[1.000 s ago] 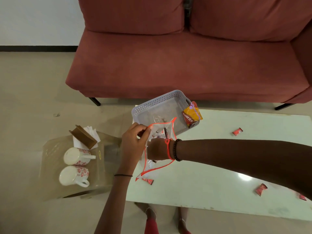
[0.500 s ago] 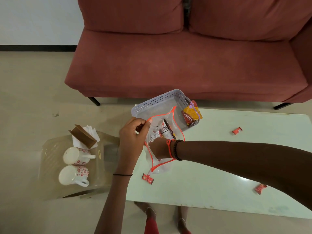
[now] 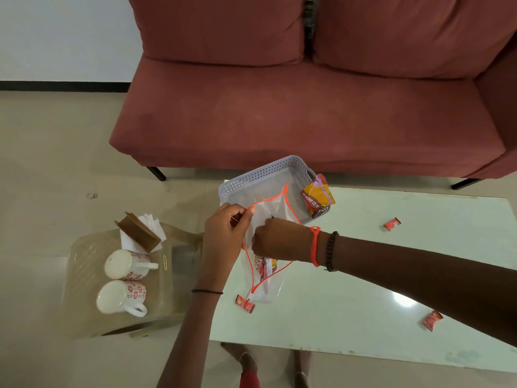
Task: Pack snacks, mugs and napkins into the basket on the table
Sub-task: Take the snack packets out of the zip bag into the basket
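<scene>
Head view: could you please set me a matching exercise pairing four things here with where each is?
Things: 1 lavender perforated plastic basket; 2 clear plastic zip bag with orange rim; 3 white ceramic mugs with red flowers; 4 yellow-and-brown snack packet.
Places: A on the translucent plastic stool; B pinched by the left hand; C at the basket's right end; D on the pale table's far left corner.
Pairs: 1-D; 2-B; 3-A; 4-C.

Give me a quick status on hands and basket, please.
Left hand pinches zip bag rim; right hand inside it, grip unclear. Basket holds one snack packet. Mugs on the stool, unpacked.
</scene>
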Demonstrator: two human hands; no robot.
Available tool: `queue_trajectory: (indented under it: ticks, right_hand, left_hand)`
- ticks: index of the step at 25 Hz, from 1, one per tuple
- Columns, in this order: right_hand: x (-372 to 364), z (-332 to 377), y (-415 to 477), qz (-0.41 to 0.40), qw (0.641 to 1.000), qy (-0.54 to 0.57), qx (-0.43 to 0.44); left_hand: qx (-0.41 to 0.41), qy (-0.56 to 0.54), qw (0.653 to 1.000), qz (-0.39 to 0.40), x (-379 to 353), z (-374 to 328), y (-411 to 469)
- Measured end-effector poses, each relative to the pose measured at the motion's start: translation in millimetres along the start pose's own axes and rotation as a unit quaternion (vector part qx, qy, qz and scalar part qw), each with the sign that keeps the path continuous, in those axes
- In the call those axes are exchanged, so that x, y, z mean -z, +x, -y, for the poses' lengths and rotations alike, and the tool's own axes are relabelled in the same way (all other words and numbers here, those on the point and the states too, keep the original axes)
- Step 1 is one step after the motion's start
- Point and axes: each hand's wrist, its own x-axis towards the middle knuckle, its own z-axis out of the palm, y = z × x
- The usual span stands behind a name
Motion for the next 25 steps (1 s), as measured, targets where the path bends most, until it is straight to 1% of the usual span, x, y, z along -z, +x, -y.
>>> queue_trajectory:
  ticks: [2,4,6,9,10,12,16,19,21,24,25]
  right_hand:
    - [15,-11,-4,0.048,0.994,0.101,-0.01]
    - [39,-28,-10,0.07,0.974,0.214,-0.031]
    - [62,-53,-17,0.042,0.946,0.316,-0.064]
    - [82,-85,-38,-0.019,0.907,0.412,-0.09]
    - [84,-95,-44,-0.033,0.89,0.442,-0.109]
    - [81,-112,-53,-0.079,0.841,0.513,-0.149]
    - [53,-155,-65,-0.151,0.747,0.604,-0.232]
    - [18,-184,-69,-0.175,0.672,0.655,-0.298]
    - [-12,-198,-69,-0.168,0.635,0.674,-0.339]
    - [-60,-210,-60,-0.148,0.594,0.691,-0.383]
    - [-76,-214,-51,-0.143,0.58,0.689,-0.41]
  left_hand:
    - [0.035,-0.018,0.999,0.023,5,6,3]
    - [0.079,-0.035,0.996,0.032,12,12,11]
    - [0.1,-0.028,0.994,0.032,18,17,19]
    - [0.104,-0.021,0.994,0.037,26,18,30]
    - [0.112,-0.038,0.993,0.028,27,17,34]
    - [0.127,-0.067,0.99,0.006,27,18,43]
    - [0.132,-0.085,0.987,-0.029,26,20,64]
    - [0.126,-0.09,0.987,-0.047,26,23,75]
    - [0.126,-0.106,0.985,-0.051,25,25,82]
    - [0.146,-0.138,0.978,-0.056,23,31,91]
    - [0.151,-0.146,0.976,-0.057,22,35,96]
